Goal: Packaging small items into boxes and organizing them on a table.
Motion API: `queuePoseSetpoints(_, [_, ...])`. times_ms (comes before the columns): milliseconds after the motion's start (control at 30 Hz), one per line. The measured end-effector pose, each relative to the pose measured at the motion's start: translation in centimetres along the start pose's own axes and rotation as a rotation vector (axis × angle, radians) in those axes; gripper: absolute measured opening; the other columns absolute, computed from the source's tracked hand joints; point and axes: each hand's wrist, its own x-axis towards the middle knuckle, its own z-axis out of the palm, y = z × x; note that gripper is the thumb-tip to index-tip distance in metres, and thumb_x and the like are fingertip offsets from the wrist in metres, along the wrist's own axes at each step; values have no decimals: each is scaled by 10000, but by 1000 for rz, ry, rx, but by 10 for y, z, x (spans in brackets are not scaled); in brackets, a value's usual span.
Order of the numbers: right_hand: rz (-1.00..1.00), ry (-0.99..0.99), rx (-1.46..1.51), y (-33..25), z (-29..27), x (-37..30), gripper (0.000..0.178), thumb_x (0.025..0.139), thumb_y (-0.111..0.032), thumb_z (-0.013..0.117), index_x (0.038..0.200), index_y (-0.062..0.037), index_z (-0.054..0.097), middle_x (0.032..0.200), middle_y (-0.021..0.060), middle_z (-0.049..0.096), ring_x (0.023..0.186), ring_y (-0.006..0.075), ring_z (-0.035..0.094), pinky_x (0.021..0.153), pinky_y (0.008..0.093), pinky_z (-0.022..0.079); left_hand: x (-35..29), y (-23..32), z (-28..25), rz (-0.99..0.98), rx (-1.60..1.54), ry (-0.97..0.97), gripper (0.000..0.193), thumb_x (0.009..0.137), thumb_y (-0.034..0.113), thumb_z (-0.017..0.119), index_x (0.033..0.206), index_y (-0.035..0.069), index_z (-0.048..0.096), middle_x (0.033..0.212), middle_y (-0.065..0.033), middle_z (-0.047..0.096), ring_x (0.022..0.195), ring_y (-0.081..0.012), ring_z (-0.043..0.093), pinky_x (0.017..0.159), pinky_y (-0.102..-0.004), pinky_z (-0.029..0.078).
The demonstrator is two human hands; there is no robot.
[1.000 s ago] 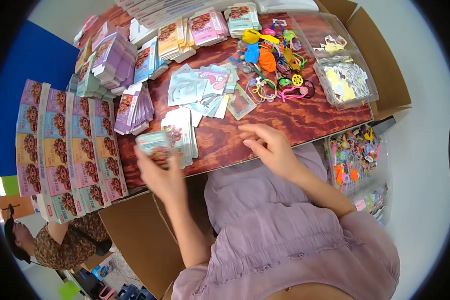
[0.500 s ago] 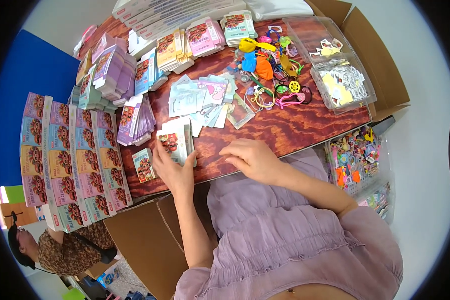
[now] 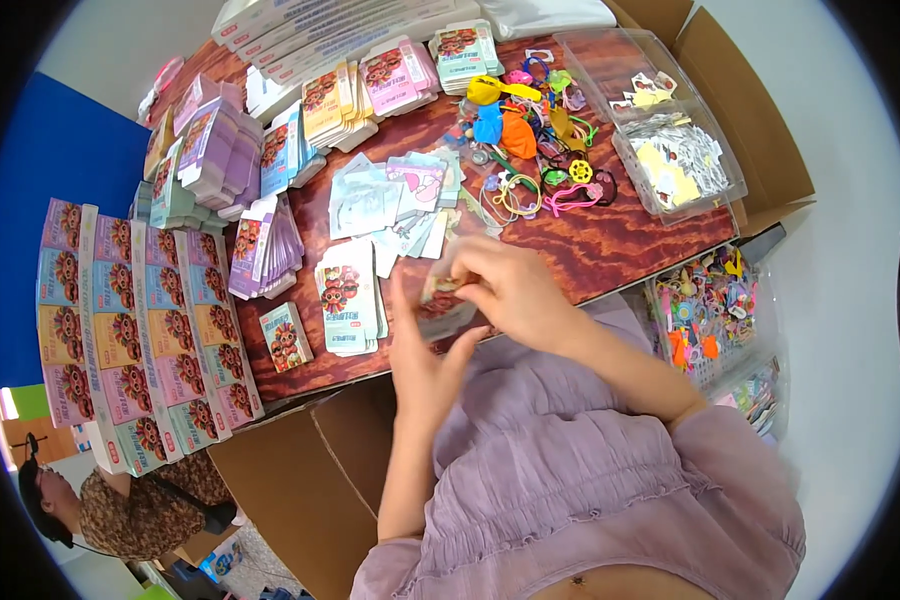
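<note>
My right hand (image 3: 518, 290) pinches a small printed carton (image 3: 438, 300), blurred by motion, above the front edge of the table. Just left of it my left hand (image 3: 426, 368) is open, thumb and fingers apart around the carton's near side; whether it touches the carton I cannot tell. A stack of flat pale-green cartons (image 3: 348, 308) lies beyond my left hand. Left of that stack rests a small made-up green box (image 3: 286, 338). Loose printed cards and clear sleeves (image 3: 395, 198) are spread farther back.
Colourful hair ties and trinkets (image 3: 540, 130) are heaped at the back right, beside a clear tray of white tags (image 3: 680, 165). Carton stacks (image 3: 340, 105) line the back, purple ones (image 3: 267, 247) the left. Display boxes (image 3: 135, 330) stand far left. A person (image 3: 140, 505) is beyond them.
My left hand has left the carton stack and moved right, toward my right hand. A single carton is now between the hands, pinched by the right, which was free of it before.
</note>
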Motion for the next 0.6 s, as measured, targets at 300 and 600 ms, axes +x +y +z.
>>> queuePoseSetpoints(300, [-53,-253,138,-27,-36,-20,131,827,-103,730,869,-39,623,809,63,611,681,166,591,551,324,428,-1,-40,-18,-294,-658,-605,556,762,118,845,1251,22,599,1139,-81,672,1041,-148,637,899,-301,517])
queuePoseSetpoints(600, [128,5,592,-5,-22,-40,400,937,-51,635,1329,1,576,1123,48,602,850,74,603,615,198,479,0,-32,5,-284,-936,-400,565,811,285,825,1243,-2,599,1107,-110,691,1001,-249,687,863,-399,572])
